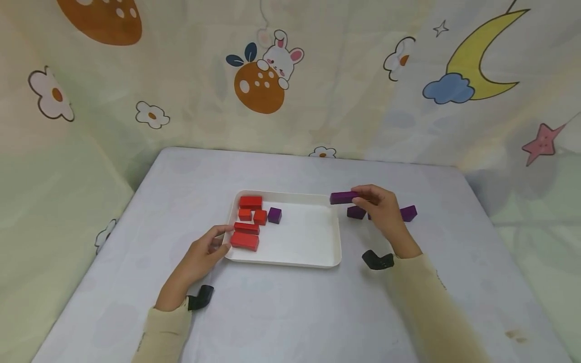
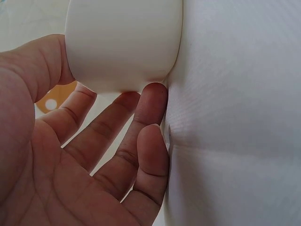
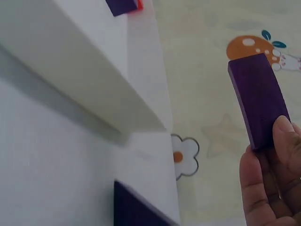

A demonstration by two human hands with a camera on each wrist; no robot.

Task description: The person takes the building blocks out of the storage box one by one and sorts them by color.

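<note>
A white tray lies on the table with several red blocks along its left side and a small purple cube beside them. My left hand grips the tray's left edge; in the left wrist view its thumb and fingers lie against the tray's rounded corner. Between thumb and fingers, my right hand pinches a long purple block, raised near the tray's right rim. The right wrist view shows the flat face of this purple block.
Right of the tray, more purple blocks lie on the table, some partly hidden by my right hand. Another purple block sits beyond the wrist. A patterned cloth hangs behind the white-covered table.
</note>
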